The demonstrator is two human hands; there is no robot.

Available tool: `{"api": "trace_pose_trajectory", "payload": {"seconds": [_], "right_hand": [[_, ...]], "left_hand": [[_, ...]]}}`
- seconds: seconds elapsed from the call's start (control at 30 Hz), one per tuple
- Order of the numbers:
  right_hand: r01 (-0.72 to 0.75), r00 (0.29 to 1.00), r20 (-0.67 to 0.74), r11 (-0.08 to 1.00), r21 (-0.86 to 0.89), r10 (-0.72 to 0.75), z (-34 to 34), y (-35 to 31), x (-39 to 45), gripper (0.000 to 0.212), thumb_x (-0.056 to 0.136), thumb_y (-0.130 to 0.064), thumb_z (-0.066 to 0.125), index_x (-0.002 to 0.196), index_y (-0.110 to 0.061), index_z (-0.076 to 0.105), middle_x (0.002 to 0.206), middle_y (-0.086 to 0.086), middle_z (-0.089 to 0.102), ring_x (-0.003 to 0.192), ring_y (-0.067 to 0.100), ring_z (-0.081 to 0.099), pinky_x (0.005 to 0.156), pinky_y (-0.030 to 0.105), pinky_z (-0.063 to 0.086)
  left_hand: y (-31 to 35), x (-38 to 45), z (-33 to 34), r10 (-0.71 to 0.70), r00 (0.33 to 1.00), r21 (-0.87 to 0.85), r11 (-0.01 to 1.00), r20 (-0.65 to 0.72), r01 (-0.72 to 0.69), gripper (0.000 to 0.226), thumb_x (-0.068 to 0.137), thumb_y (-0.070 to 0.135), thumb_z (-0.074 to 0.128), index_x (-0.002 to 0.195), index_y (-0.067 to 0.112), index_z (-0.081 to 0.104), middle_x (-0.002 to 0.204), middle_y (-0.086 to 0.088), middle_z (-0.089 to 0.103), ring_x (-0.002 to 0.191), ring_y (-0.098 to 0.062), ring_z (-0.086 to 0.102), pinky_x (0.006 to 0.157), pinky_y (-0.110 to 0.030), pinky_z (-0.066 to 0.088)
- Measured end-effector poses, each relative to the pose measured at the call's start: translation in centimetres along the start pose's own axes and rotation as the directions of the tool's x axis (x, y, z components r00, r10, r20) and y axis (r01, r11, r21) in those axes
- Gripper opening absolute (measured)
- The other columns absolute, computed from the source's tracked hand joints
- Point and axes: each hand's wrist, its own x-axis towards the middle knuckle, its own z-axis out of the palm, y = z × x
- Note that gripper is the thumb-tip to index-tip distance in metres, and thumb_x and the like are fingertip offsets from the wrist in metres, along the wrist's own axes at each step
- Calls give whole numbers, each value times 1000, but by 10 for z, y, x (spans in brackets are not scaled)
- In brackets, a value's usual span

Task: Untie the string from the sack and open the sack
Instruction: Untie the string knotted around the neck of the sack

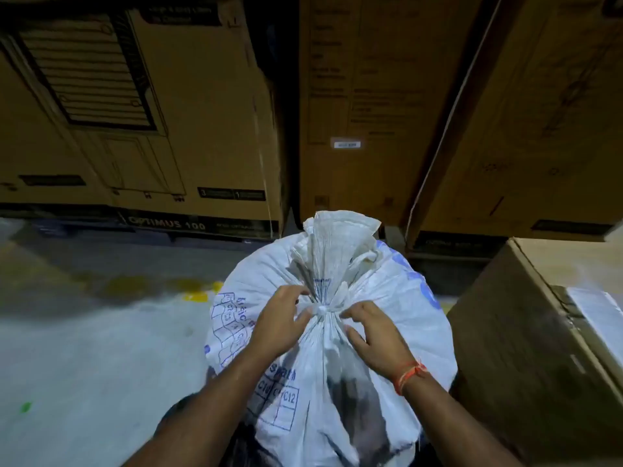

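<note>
White woven sack (337, 332) (blue print) cinched by knotted string (322, 310).

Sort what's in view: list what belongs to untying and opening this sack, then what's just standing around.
Part of the job:
white woven sack
string knot at its neck
left hand, fingers at the knot
right hand, fingers at the knot

Just standing around:
printed cardboard cartons behind
cardboard box at right
concrete floor
</note>
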Motion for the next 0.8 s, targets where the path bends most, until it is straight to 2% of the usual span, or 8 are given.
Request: {"api": "trace_pose_trajectory", "payload": {"seconds": [0.17,0.27,0.33,0.37,0.47,0.57,0.8], "right_hand": [[-127,992,44,976,180,121,43,35,28,19,90,-27,66,109,-27,70,103,-10,63,95,1,59,84,21,47],[-138,990,40,972,193,133,55,36,58,29,86,-27,70,115,-25,68,106,-6,62,97,6,59,85,23,49],[-111,992,71,984,138,102,59,34,75,37,85,-28,71,121,-24,65,111,-3,60,102,9,57,89,25,48],[-111,990,94,988,111,101,60,35,81,39,84,-28,71,122,-24,64,112,-3,58,102,9,56,90,24,47],[-132,986,118,987,94,120,62,42,86,38,82,-27,75,119,-27,65,107,-7,56,94,4,54,81,7,39],[-157,985,96,975,157,143,58,48,86,30,79,-23,77,108,-26,70,97,-8,60,85,-2,57,76,2,37],[-257,966,108,932,256,237,56,48,82,16,80,-18,78,93,-25,73,89,-8,69,81,3,65,71,8,46]], "left_hand": [[-38,27,36,-105,994,-34,994,-16,104,34,93,25,67,126,26,64,125,5,63,111,-10,57,98,-39,52],[-45,56,40,-120,990,-49,992,-75,116,33,88,27,72,121,31,67,121,9,64,110,-12,57,92,-29,54],[-46,71,36,-126,992,-58,990,-7,125,26,86,24,74,111,32,71,112,11,69,99,-7,63,85,-22,54],[-47,76,34,-147,988,-71,986,43,150,22,85,23,75,105,32,73,105,13,72,91,-6,67,83,-24,56],[-52,79,32,-189,971,-64,978,143,200,14,84,23,73,96,30,74,88,14,74,77,-4,69,78,-30,59],[-58,74,31,-177,965,-29,982,194,186,9,85,28,74,93,31,74,86,16,75,81,-1,68,78,-29,57],[-56,64,41,-164,964,-13,985,210,170,8,86,32,73,94,33,72,88,19,73,84,-2,64,72,-23,47]]}}
